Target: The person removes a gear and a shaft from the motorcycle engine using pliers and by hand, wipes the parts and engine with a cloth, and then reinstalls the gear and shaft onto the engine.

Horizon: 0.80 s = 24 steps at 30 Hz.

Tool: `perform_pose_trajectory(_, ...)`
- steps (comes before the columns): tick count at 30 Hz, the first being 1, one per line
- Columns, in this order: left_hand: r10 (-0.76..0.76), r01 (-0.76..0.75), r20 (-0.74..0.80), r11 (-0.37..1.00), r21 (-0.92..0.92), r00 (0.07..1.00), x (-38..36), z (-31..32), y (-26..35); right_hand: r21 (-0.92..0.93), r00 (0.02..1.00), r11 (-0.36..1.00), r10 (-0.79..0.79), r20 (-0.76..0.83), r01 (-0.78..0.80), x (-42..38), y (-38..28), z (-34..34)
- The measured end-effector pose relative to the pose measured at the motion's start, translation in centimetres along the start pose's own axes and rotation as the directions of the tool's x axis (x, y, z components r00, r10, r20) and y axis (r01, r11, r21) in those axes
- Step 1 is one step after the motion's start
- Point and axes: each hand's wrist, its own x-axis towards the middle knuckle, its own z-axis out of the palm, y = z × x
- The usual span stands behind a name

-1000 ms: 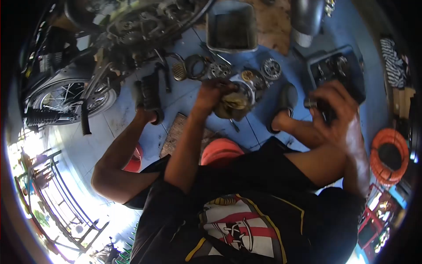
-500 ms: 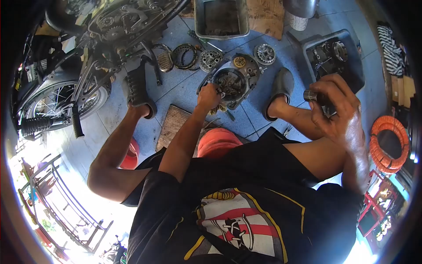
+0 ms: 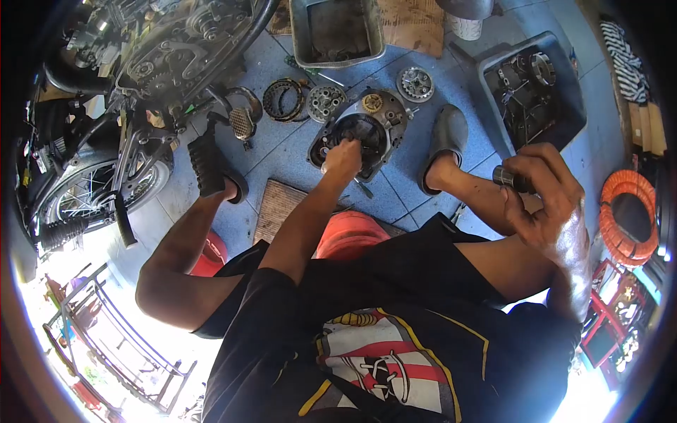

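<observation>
My left hand (image 3: 343,158) reaches into the round opening of a metal engine casing (image 3: 395,120) on the tiled floor. Its fingers point down and are largely hidden, so what they touch cannot be made out. A brass-coloured gear (image 3: 372,103) sits on the casing's upper part. Raised at the right, my right hand (image 3: 546,194) pinches a short dark metal cylinder (image 3: 503,176) between thumb and fingers. Near the casing lie a round metal clutch part (image 3: 326,103), another disc-shaped part (image 3: 415,84) and a dark ring (image 3: 283,99).
A grey tray (image 3: 300,53) stands beyond the casing, and a bin of metal parts (image 3: 486,70) at the right. A motorcycle (image 3: 169,63) fills the upper left. Cardboard (image 3: 278,208), a red stool (image 3: 352,236) and an orange coil (image 3: 611,236) are nearby.
My left hand has moved from the casing's left edge to over its opening. My right hand still holds the cylinder. The camera view has shifted slightly.
</observation>
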Motion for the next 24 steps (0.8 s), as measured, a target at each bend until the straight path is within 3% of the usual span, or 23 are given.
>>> perform_pose_trajectory(2, 0.045, -0.044, -0.016, 0.996, 0.073, 0.999, 0.2, 0.4, 0.8, 0.004, 1.0, 1.0, 0.011, 0.015, -0.011, 0.0, 0.0, -0.1)
perform_pose_trajectory(4, -0.12, 0.118, -0.067, 0.992, -0.033, 0.991, 0.4, 0.2, 2.1, 0.004, 0.999, 1.0, 0.022, 0.032, -0.023, 0.0, 0.2, -0.1)
perform_pose_trajectory(6, -0.102, 0.101, -0.052, 0.995, -0.026, 0.993, 1.1, 1.9, 1.7, 0.014, 0.999, 0.999, 0.03, 0.029, -0.031, -0.1, 0.6, -0.1)
perform_pose_trajectory(8, -0.003, 0.011, -0.064, 0.992, 0.127, 0.998, 1.5, 2.7, 1.4, 0.015, 0.999, 1.0, 0.024, 0.023, -0.024, -0.1, 0.7, -0.1)
perform_pose_trajectory(12, 0.063, -0.05, -0.073, 0.984, 0.172, 0.995, 1.4, 3.3, 1.4, 0.023, 1.0, 1.0, -0.005, 0.021, 0.004, 0.0, 0.6, 0.0)
perform_pose_trajectory(14, 0.145, -0.109, -0.141, 0.965, 0.237, 0.979, 1.2, 3.6, 1.8, 0.024, 1.0, 1.0, -0.008, 0.027, 0.007, 0.1, 0.5, 0.0)
perform_pose_trajectory(24, 0.152, -0.117, -0.137, 0.965, 0.235, 0.979, 1.5, 3.4, 1.9, 0.036, 0.999, 0.999, 0.007, 0.039, -0.009, 0.3, 0.1, 0.1)
